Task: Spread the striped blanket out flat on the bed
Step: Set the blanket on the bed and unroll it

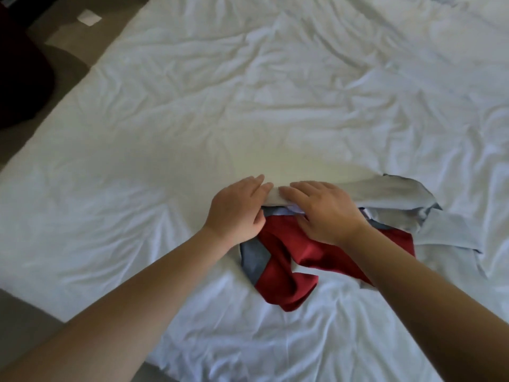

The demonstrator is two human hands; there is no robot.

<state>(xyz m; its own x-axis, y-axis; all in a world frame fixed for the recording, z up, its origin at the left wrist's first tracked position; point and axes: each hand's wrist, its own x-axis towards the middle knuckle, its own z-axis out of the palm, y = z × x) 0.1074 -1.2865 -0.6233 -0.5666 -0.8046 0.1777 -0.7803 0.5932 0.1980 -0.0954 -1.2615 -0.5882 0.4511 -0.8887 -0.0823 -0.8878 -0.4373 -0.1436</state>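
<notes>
The striped blanket lies bunched on the bed, showing wide red, grey-blue and pale bands. Its pale top band runs off to the right. My left hand grips that pale edge at the bundle's upper left, fingers curled over it and thumb beneath. Just to its right, my right hand rests on the same edge with its fingers bent over the fold. The two hands almost touch. Part of the bundle is hidden under my hands and right forearm.
A wrinkled white sheet covers the bed all around the bundle. The bed's left edge runs diagonally, with brown floor beyond it. On the floor sit a dark red-black object at the far left and a white paper.
</notes>
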